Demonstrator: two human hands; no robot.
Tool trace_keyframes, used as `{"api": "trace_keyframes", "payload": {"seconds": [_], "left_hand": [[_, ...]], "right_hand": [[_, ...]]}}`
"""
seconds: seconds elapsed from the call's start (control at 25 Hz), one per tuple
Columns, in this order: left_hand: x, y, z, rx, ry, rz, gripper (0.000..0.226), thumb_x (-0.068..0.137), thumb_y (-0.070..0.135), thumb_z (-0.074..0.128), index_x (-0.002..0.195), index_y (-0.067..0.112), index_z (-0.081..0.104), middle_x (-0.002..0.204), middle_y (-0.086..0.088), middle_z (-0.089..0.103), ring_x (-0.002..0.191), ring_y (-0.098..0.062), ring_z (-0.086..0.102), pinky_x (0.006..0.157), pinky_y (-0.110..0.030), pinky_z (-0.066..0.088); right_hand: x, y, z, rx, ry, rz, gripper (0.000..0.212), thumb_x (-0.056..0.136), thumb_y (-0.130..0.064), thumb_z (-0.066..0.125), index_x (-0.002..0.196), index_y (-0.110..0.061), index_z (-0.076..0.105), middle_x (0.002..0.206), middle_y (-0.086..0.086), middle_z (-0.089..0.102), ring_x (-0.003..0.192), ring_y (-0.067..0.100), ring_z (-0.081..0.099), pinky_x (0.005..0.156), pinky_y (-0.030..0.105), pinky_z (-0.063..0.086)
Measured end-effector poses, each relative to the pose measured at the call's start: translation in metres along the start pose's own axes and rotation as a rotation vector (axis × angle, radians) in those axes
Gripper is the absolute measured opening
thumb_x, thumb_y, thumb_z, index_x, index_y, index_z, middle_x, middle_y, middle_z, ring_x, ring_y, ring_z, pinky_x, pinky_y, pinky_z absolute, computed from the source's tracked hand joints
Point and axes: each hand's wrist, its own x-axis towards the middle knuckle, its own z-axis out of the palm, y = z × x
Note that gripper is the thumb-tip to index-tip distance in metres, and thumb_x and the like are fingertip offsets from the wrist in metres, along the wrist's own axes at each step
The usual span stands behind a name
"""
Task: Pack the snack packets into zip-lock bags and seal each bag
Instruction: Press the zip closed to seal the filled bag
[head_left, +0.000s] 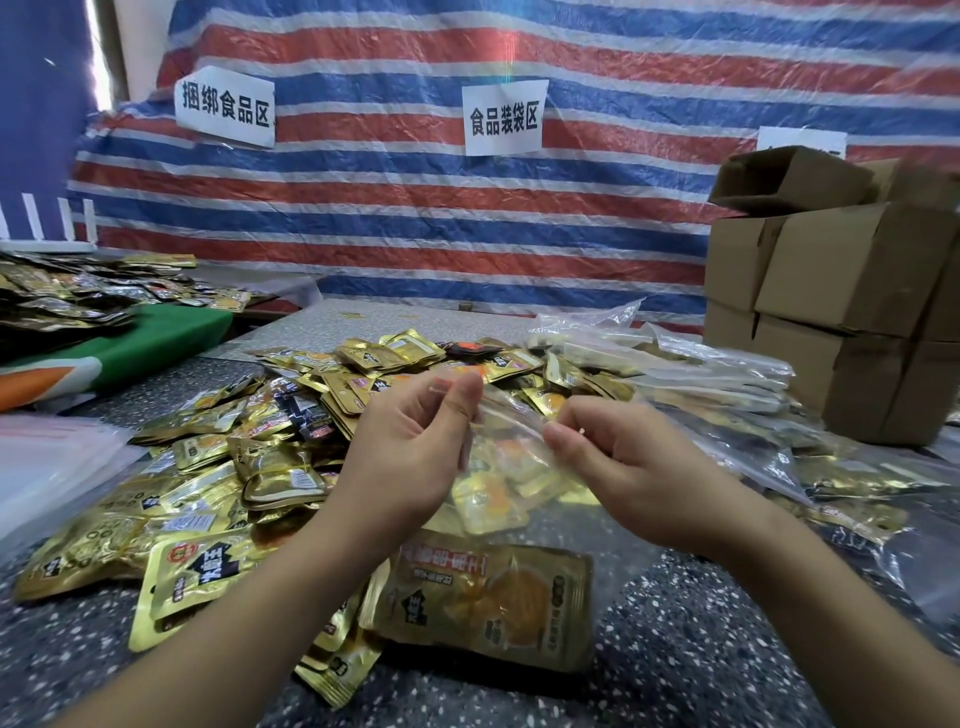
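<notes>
Now both hands, left (415, 441) and right (623, 457), pinch the zip-lock bag's (511, 452) top edge above the packets (270, 467).

Both hands pinched the top edge of a clear zip-lock bag (511, 457) holding gold snack packets: left hand (415, 441), right hand (623, 457). Loose packets (270, 467) heaped on the speckled bench (675, 649); filled bags (701, 384) right, cardboard boxes (841, 291) behind.
</notes>
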Motion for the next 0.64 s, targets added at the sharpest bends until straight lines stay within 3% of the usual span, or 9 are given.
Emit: {"api": "trace_keyframes", "payload": {"seconds": [0.12,0.24,0.36,0.48,0.56,0.64], "left_hand": [[-0.002,0.000,0.004,-0.001,-0.050,-0.018,0.033,0.093,0.040,0.046,0.072,0.021,0.064,0.044,0.003,0.046,0.038,-0.002,0.038,0.041,-0.014,0.030],[-0.002,0.000,0.004,0.082,-0.029,-0.021,0.041,0.093,0.052,0.041,0.074,0.023,0.064,0.048,0.007,0.050,0.041,-0.003,0.043,0.043,-0.016,0.034],[-0.003,0.000,0.003,0.136,0.076,-0.062,0.050,0.090,0.066,0.037,0.082,0.023,0.062,0.054,0.005,0.052,0.049,-0.010,0.047,0.049,-0.026,0.038],[-0.001,-0.003,0.000,0.083,0.263,-0.118,0.046,0.090,0.063,0.029,0.088,0.027,0.058,0.065,0.012,0.057,0.059,-0.017,0.051,0.062,-0.039,0.045],[0.002,-0.004,-0.004,0.114,0.363,-0.109,0.039,0.091,0.057,0.028,0.093,0.029,0.054,0.077,0.015,0.059,0.065,-0.023,0.053,0.068,-0.045,0.047],[0.002,-0.006,-0.005,0.162,0.393,-0.098,0.035,0.092,0.055,0.027,0.096,0.031,0.051,0.085,0.013,0.057,0.074,-0.022,0.055,0.073,-0.048,0.048]], "right_hand": [[0.002,-0.005,0.006,-0.108,-0.182,0.027,0.048,0.088,-0.072,0.043,0.086,-0.026,0.058,0.068,-0.010,0.059,0.057,0.003,0.049,0.053,0.025,0.039],[0.010,-0.013,0.017,-0.042,-0.458,0.010,0.033,0.083,-0.060,0.066,0.089,-0.028,0.062,0.072,-0.012,0.067,0.060,0.001,0.057,0.056,0.022,0.046],[0.019,-0.013,0.026,-0.095,-0.638,-0.014,0.017,0.091,-0.040,0.068,0.080,-0.026,0.067,0.056,-0.010,0.062,0.049,0.001,0.049,0.051,0.020,0.039],[0.029,-0.005,0.013,0.066,-0.576,0.045,0.018,0.095,-0.018,0.065,0.078,-0.015,0.069,0.052,-0.016,0.058,0.047,-0.003,0.048,0.051,0.010,0.035],[0.039,0.007,-0.004,0.241,-0.395,0.211,0.018,0.094,-0.015,0.066,0.077,-0.013,0.072,0.062,-0.002,0.068,0.053,0.005,0.055,0.055,0.018,0.045],[0.052,0.024,-0.022,0.426,-0.169,0.399,0.010,0.091,-0.013,0.067,0.089,-0.005,0.073,0.082,0.018,0.073,0.064,0.020,0.065,0.062,0.032,0.055]]}}
